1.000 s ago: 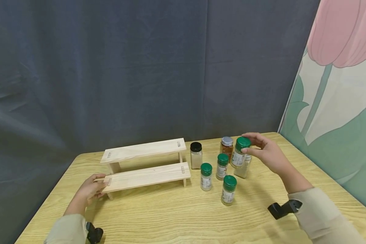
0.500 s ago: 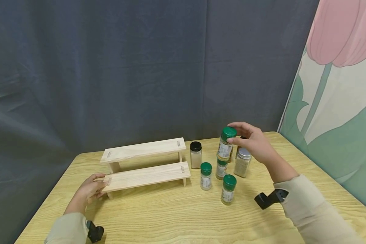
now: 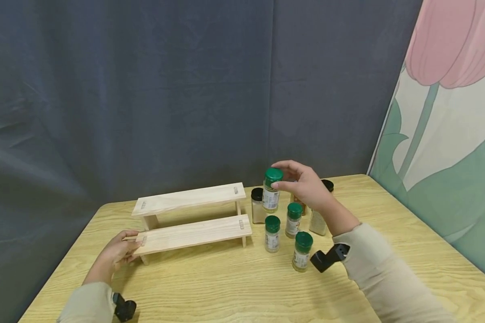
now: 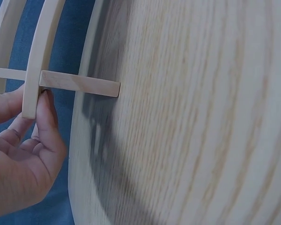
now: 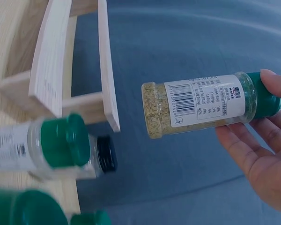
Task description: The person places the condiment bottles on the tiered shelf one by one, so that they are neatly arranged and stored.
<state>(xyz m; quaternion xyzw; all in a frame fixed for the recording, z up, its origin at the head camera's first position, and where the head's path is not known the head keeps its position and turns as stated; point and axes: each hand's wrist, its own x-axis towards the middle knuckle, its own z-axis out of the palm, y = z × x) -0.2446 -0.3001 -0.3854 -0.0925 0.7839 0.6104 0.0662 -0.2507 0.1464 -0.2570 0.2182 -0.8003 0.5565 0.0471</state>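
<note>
My right hand (image 3: 303, 186) grips a green-capped spice jar (image 3: 271, 192) by its cap, off the table and in front of the black-lidded jar (image 3: 257, 211). In the right wrist view, that held spice jar (image 5: 196, 101) shows a barcode label and coarse yellowish contents. At the left end of the two-tier wooden rack (image 3: 194, 234), my left hand (image 3: 119, 251) pinches the lower shelf's edge. The left wrist view has the thumb and fingers of my left hand (image 4: 25, 154) on either side of the shelf board (image 4: 35, 75).
More green-capped jars (image 3: 272, 235), (image 3: 293, 220), (image 3: 302, 251) stand right of the rack. Behind my right forearm are a partly hidden clear jar (image 3: 317, 223) and a reddish-brown jar (image 3: 299, 202). A dark curtain (image 3: 186, 89) hangs behind the wooden table (image 3: 210, 287).
My right hand has carried the green-capped spice jar leftward from beside the clear and reddish-brown jars to near the rack's right end. My left hand stays on the lower shelf.
</note>
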